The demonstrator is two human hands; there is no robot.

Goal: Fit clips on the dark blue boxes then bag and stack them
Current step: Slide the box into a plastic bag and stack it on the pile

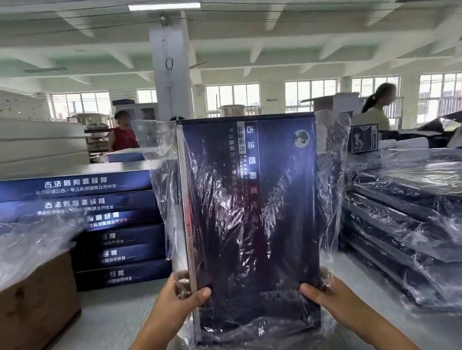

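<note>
A dark blue box (pixel 255 219) stands upright on end in front of me, inside a clear plastic bag (pixel 333 158) whose open mouth flares past the box's top. My left hand (pixel 180 301) grips the box's lower left edge, thumb across the front. My right hand (pixel 324 293) grips the lower right corner through the plastic. No clip is visible on the box. A stack of unbagged dark blue boxes (pixel 110 224) lies at the left. A stack of bagged boxes (pixel 430 219) lies at the right.
A cardboard carton (pixel 24 313) topped with loose clear bags (pixel 23 247) sits at the near left on the grey table (pixel 108 324). White flat boards (pixel 22 147) are piled behind it. Two people stand at the far benches, beside a white pillar (pixel 172 72).
</note>
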